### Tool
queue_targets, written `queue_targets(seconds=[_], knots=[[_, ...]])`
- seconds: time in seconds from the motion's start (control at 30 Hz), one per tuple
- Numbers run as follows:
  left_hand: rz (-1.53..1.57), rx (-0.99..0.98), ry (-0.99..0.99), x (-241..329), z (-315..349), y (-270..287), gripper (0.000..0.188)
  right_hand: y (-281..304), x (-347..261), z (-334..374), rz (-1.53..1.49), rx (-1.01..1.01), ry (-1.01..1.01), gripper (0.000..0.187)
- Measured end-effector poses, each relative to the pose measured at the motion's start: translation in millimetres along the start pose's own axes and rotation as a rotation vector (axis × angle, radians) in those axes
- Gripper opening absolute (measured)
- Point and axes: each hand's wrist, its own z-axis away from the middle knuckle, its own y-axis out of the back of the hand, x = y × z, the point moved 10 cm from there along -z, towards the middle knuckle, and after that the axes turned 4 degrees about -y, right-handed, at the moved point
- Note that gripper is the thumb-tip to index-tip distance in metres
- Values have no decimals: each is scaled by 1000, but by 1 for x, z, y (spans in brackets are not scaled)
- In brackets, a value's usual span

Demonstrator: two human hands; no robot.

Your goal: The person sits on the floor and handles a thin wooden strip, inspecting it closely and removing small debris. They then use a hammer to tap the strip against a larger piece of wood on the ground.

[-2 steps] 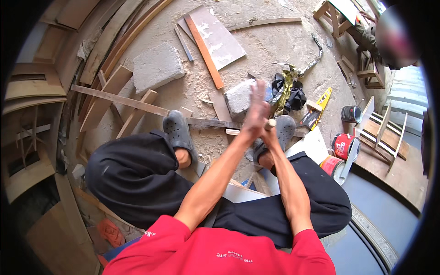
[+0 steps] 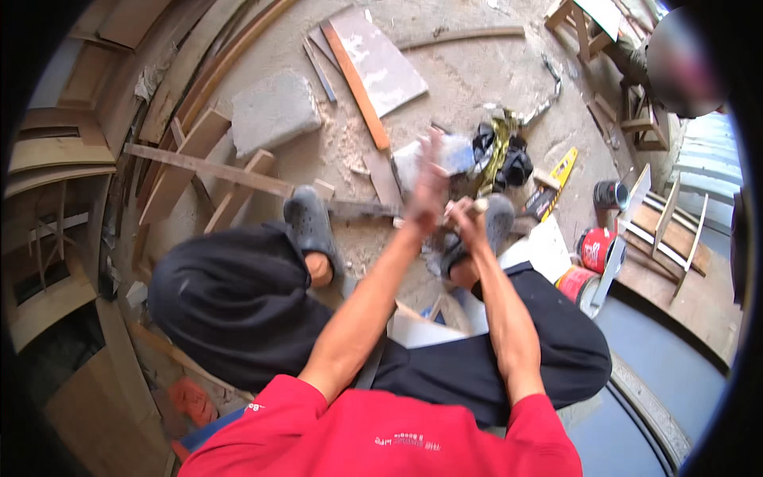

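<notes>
My left hand is over the floor between my feet, fingers stretched out and smeared by motion. Beside it, my right hand is closed around a pale round wooden handle; the rest of that tool is hidden. A long wooden strip runs from the left, past the toe of my left clog, to below my left hand. Just beyond the hands is a whitish block, partly covered by the left fingers. My right clog is close by the right hand.
A handsaw with a yellow edge lies at right, near red cans and a dark can. Black and gold wrapping is beyond. A grey block, boards and an orange-brown batten lie ahead. Another person is far right.
My left hand has shifted a little left, apart from the right hand. My right hand and the handle's end have moved slightly right.
</notes>
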Motion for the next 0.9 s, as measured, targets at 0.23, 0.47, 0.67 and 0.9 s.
queue_targets(seconds=[0.23,0.47,0.67,0.9], knots=[[-138,353,508,-71,16,170,44,7,-32,-3,-633,10,-26,26],[-169,-171,925,-69,77,69,47,-6,-95,33,-834,-207,28,31],[-54,-528,942,-36,91,8,39,10,-124,61,-796,-69,63,32],[10,-654,797,-2,94,-42,13,27,-136,110,-563,137,51,29]])
